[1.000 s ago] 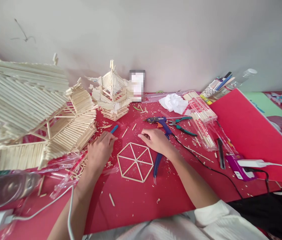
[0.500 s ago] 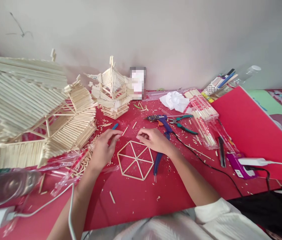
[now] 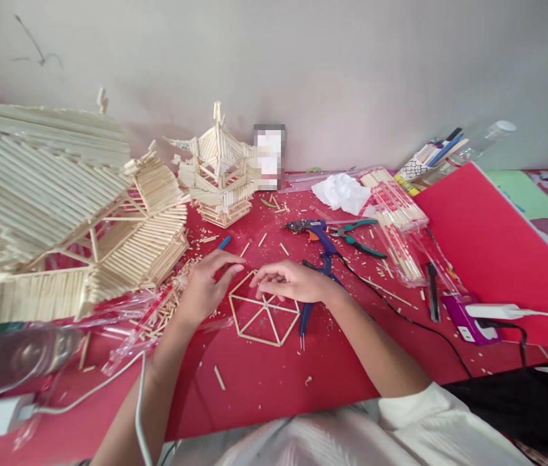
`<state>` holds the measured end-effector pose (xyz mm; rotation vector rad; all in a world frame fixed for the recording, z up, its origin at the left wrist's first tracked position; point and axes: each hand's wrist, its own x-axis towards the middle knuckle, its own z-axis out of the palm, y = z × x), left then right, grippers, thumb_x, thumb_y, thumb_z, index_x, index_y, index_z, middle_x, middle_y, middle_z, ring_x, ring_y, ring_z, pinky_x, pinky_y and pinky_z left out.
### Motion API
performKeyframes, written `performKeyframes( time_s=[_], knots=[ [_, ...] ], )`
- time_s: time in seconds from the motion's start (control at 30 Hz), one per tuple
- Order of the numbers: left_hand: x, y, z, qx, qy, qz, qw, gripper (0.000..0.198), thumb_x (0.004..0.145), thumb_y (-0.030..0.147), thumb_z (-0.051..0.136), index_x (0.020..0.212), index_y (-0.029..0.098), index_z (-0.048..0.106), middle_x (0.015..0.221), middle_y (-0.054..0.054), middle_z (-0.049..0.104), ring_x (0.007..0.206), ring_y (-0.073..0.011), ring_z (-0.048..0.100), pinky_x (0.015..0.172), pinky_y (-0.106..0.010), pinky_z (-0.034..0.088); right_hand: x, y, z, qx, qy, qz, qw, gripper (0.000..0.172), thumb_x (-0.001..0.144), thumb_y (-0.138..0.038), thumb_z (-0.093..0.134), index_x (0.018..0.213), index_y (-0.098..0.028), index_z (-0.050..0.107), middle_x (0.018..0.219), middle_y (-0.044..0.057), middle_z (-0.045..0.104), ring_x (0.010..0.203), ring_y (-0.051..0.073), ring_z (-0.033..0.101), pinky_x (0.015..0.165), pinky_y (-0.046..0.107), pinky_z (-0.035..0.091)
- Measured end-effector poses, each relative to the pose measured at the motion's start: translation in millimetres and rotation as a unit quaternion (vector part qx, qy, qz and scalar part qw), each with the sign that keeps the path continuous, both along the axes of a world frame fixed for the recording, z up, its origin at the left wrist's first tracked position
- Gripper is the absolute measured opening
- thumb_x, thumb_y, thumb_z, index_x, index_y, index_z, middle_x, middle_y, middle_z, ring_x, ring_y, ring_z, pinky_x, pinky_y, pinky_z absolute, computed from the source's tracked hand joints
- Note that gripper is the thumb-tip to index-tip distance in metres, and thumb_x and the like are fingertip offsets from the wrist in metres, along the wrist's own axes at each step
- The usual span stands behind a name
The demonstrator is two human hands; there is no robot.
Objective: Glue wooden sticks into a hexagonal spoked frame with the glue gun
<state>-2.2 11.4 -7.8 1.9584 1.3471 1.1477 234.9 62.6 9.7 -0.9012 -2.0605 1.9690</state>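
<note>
You are leaning over a red tabletop [image 3: 264, 388] with both hands on a flat hexagon frame [image 3: 264, 317] made of thin sticks, which is lying near the middle of the tabletop in front of you. Your left hand [image 3: 206, 288] is resting at the frame's upper left corner, its fingers stretched out along the edge and touching the sticks; its grip is loose, not closed around anything. Your right hand [image 3: 290, 281] is lying over the frame's upper right part, fingers curled and pointing left; whether its grip is pinching a stick cannot be told. Just beside your right hand, a blue glue gun [image 3: 319, 236] is lying with its black cable trailing off to the right. A pair of green-handled pliers [image 3: 358, 239] is lying just past it. To your left, a large stick-built model house [image 3: 60, 207] is standing, and a smaller stick pagoda [image 3: 218, 175] is standing near the wall. Packs of sticks [image 3: 397, 217] are lying further right, well apart from the frame.
</note>
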Motion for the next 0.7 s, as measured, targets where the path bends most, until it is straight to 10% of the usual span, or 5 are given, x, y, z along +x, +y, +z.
performKeyframes(
  time_s=[0.23, 0.7],
  knots=[
    [2, -4, -9.5, -0.046, 0.194, -0.213, 0.957, 0.023, 0.102, 0.02, 0.06, 0.12, 0.024, 0.073, 0.105, -0.006, 0.075, 0.098, -0.0204, 0.069, 0.083, -0.03, 0.053, 10, 6, 9.5, 0.188, -0.127, -0.045, 0.973, 0.012, 0.097, -0.026, 0.064, 0.093, -0.018, 0.072, 0.084, 0.003, 0.074, 0.077, 0.016, 0.065, 0.071, 0.026, 0.043],
    [19, -6, -16.8, -0.082, 0.145, -0.226, 0.96, 0.023, 0.104, 0.026, 0.057, 0.119, 0.023, 0.074, 0.106, -0.009, 0.073, 0.099, -0.023, 0.071, 0.085, -0.032, 0.054, 12, 5, 12.9, 0.098, 0.041, -0.013, 0.994, 0.008, 0.092, -0.025, 0.072, 0.095, -0.018, 0.074, 0.095, 0.004, 0.077, 0.088, 0.017, 0.071, 0.08, 0.027, 0.052]
  ],
)
